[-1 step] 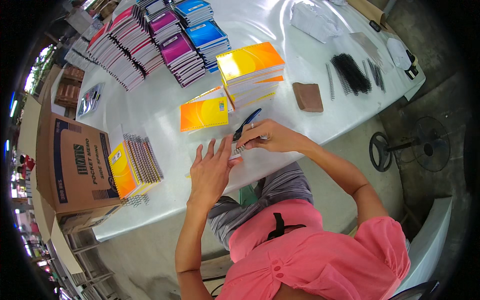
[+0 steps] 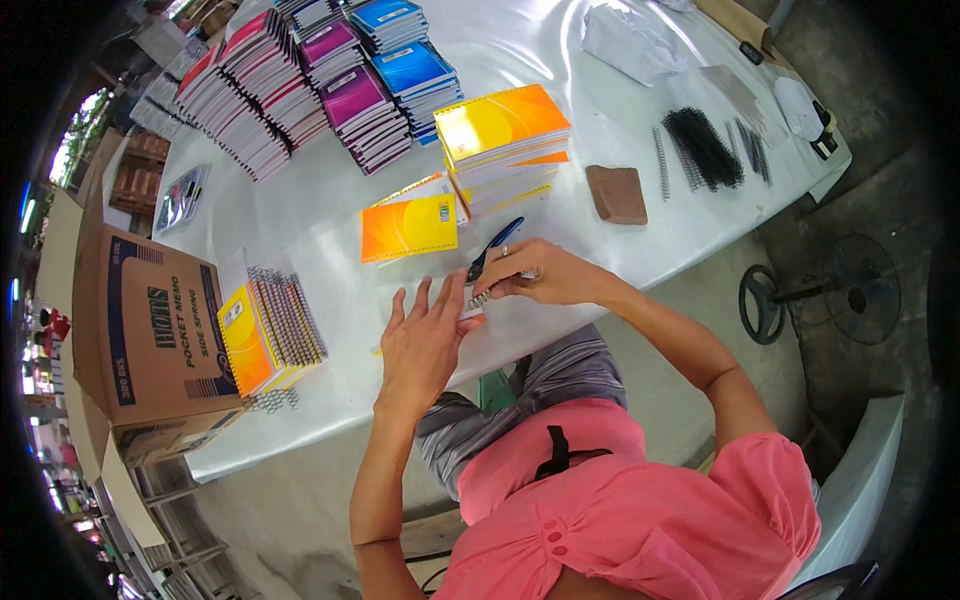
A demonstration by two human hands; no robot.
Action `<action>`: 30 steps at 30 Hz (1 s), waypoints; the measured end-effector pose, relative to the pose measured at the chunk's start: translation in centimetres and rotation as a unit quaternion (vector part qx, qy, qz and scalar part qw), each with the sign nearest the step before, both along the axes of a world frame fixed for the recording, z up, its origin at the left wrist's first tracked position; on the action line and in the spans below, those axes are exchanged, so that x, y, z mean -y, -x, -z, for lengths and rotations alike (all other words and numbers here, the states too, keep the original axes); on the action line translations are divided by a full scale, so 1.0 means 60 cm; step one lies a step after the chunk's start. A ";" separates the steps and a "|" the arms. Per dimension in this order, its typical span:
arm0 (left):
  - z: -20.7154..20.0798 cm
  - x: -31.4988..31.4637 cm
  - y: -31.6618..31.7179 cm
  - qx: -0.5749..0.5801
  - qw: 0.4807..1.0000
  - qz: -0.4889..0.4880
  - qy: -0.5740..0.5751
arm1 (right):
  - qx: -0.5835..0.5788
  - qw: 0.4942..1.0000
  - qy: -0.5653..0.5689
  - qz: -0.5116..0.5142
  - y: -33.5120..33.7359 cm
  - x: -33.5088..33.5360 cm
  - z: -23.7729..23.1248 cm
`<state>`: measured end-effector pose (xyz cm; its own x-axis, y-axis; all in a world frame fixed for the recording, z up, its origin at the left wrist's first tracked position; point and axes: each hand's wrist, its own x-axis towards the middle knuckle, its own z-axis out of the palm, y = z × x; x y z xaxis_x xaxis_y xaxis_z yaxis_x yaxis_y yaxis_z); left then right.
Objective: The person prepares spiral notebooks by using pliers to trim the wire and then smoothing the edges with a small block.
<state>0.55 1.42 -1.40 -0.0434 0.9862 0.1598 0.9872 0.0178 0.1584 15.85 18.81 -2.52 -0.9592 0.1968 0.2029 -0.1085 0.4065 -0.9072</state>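
My left hand (image 2: 415, 350) lies with its fingers spread on a small notebook near the table's front edge. Most of that notebook is hidden; an orange-and-white corner (image 2: 470, 324) shows beside the thumb. My right hand (image 2: 535, 272) pinches a spiral wire coil (image 2: 480, 299) at the notebook's edge, between the two hands. Blue-handled pliers (image 2: 497, 243) lie just beyond my right fingers. Farther off, a yellow-orange notebook cover (image 2: 408, 228) with punched holes leans before a stack of unbound yellow-orange notebooks (image 2: 505, 125).
Coil-bound yellow notebooks (image 2: 285, 325) stand left, beside an open cardboard box (image 2: 160, 320). Purple (image 2: 357, 100), blue (image 2: 413, 65) and red (image 2: 255, 50) notebook stacks fill the far left. Rightward lie a brown block (image 2: 616, 194) and black wire coils (image 2: 705, 148). A fan (image 2: 850, 288) stands past the table.
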 end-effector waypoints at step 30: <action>-0.016 -0.011 -0.015 0.079 0.995 -0.026 0.050 | 0.049 0.940 -0.334 0.043 -0.020 0.051 -0.025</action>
